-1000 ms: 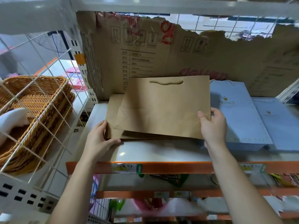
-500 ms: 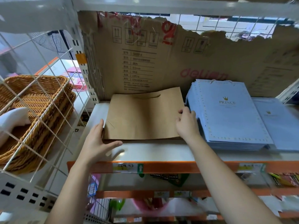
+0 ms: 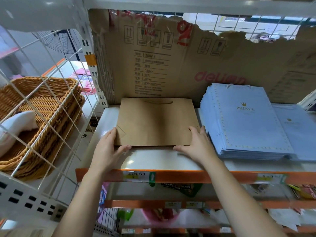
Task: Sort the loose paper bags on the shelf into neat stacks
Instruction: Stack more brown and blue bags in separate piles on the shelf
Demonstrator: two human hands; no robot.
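A flat stack of brown paper bags [image 3: 157, 122] lies on the white shelf [image 3: 153, 161], its back edge against the cardboard sheet. My left hand [image 3: 107, 147] presses flat against the stack's front left corner, thumb along the front edge. My right hand [image 3: 196, 144] presses against the front right corner, fingers straight, thumb pointing left along the front edge. To the right sits a stack of light blue paper bags [image 3: 246, 124] printed with a crown and "PRINCE". Further right lies another pale blue bag [image 3: 297, 130].
A torn brown cardboard sheet [image 3: 171, 62] stands against the back of the shelf. A white wire grid [image 3: 51, 106] walls the left side, with stacked wicker baskets [image 3: 42, 120] behind it. An orange shelf rail [image 3: 188, 176] runs along the front, above lower shelves with goods.
The top brown bag, held up and skewed a second ago, now lies flat and squared on the stack. My right hand moved from the bag's right edge to the front right corner.
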